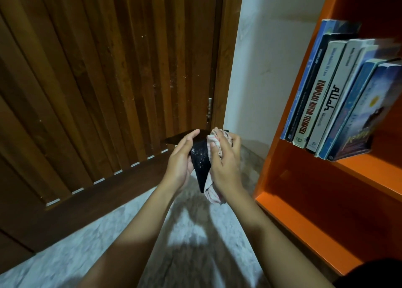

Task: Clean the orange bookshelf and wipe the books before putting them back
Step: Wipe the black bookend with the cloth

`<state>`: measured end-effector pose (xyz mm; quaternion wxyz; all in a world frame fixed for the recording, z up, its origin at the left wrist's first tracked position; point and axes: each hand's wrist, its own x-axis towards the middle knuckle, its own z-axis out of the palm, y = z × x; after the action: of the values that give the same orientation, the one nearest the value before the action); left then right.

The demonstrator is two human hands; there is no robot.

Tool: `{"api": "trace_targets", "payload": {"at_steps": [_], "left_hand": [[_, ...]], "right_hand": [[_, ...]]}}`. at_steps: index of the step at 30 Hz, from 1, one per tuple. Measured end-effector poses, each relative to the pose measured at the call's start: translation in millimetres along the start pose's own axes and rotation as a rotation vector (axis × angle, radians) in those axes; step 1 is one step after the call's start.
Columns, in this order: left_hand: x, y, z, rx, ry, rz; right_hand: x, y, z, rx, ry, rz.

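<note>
Black and speckled with pale dust, a book (pixel 201 163) stands tilted between the two hands, its lower corner pointing down below the wrists. The left hand (pixel 181 157) holds it from the left edge, forearm reaching up from the bottom of the view and fingers lying only slightly bent along the cover, their tips up near the book's top edge. The right hand (pixel 226 161) comes in from the other side with its back to the camera. Its fingers are curled round a bunched pale striped cloth (pixel 214 193), which they press against the book's face. Cloth bulges out above the knuckles and hangs loose below the heel of the palm.

To the right of the right-hand fingers is the orange bookshelf (pixel 304 190), where a row of books (pixel 339 96) leans on one shelf. Beyond the fingertips rises a slatted wooden door (pixel 108 70).
</note>
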<state>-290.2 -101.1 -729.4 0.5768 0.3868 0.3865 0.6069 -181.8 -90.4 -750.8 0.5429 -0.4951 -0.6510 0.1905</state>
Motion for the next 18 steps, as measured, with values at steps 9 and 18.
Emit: {"api": "trace_targets", "payload": {"at_steps": [9, 18], "left_hand": [[3.7, 5.3, -7.8, -0.146, 0.007, -0.021], [-0.1, 10.5, -16.3, -0.156, -0.025, -0.001]], "right_hand": [[-7.3, -6.3, 12.3, -0.040, -0.009, -0.330], [23.9, 15.1, -23.6, -0.003, 0.122, 0.004]]}}
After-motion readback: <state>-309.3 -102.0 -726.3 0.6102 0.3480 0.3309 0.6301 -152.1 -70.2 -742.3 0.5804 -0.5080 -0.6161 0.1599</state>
